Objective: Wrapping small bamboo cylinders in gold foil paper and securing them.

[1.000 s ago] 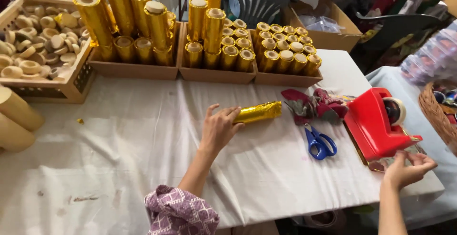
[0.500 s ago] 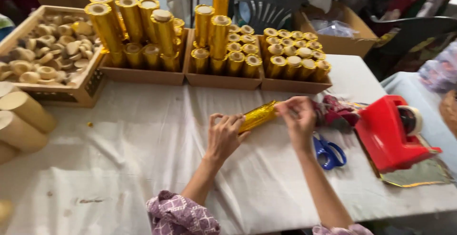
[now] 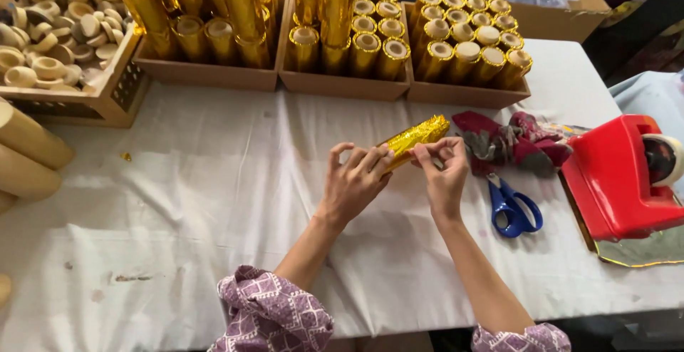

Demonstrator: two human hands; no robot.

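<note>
Both hands, left (image 3: 354,181) and right (image 3: 443,174), pinch a gold tube (image 3: 415,138) left of the red dispenser (image 3: 621,181) (scissors (image 3: 511,206) between); loose foil could unwrap or tear.

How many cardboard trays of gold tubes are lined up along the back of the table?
3: the left tray near the wooden crate, the middle tray, and the right tray behind the dark red gloves. Any beyond the picture's edge would be hidden.
</note>
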